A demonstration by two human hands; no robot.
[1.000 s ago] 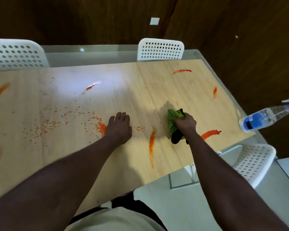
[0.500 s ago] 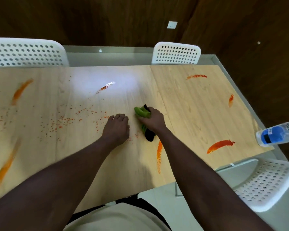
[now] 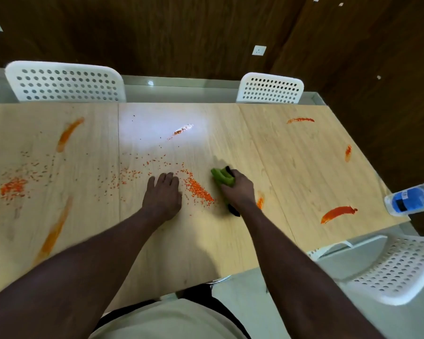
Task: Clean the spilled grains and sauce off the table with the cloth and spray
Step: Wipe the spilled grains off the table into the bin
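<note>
Head view, looking down on a wooden table (image 3: pixel 206 245). At the centre of the frame we see the right hand (image 3: pixel 240 192) curled tightly round a bunched green cloth (image 3: pixel 221 177), pressing it to the wood just right of a ridge of orange grains (image 3: pixel 198 190). The left hand (image 3: pixel 163 195) lies flat, fingers straight, holding nothing, just left of that ridge. We judge the step in hand to be sweeping grains together between cloth and palm. More grains scatter toward the left of the frame, and sauce (image 3: pixel 338 213) streaks lie at lower right and elsewhere. The spray (image 3: pixel 411 198) lies on its side at the right edge, well apart from both hands. Next, we think, the pile needs gathering up before the spray is fetched.
</note>
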